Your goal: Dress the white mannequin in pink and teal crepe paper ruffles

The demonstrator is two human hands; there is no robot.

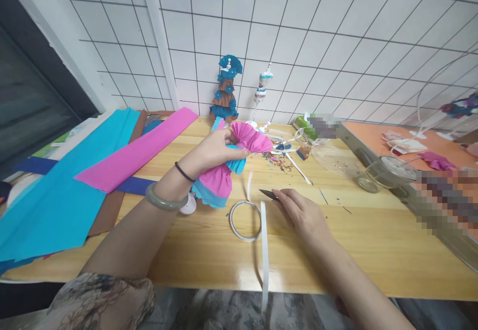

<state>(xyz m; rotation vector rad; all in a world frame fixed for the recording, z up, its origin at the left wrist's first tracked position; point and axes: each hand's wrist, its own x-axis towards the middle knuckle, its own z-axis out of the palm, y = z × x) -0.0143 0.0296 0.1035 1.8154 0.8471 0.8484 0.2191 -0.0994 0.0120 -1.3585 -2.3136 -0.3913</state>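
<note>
My left hand (pixel 220 146) is closed around a small figure in a pleated pink and turquoise crepe-paper dress (pixel 216 183). A fan of pink pleats (pixel 252 137) spreads beyond my fingers, and a white round base (pixel 187 204) shows below the wrist. My right hand (pixel 302 213) grips a dark pointed tool (pixel 268 194), its tip aimed left; the handle is hidden in my fingers, so I cannot tell its exact kind. Between my hands a thin tape roll (pixel 232 220) lies on the table, and a white strip (pixel 265 250) hangs past the front edge.
Turquoise (pixel 70 185) and pink crepe-paper sheets (pixel 142 148) are layered at the left. Against the tiled wall stand a blue and brown dressed figure (pixel 226 91) and a bare white one (pixel 261 88). Paper scraps (pixel 280 163) and a glass jar (pixel 368 183) lie right.
</note>
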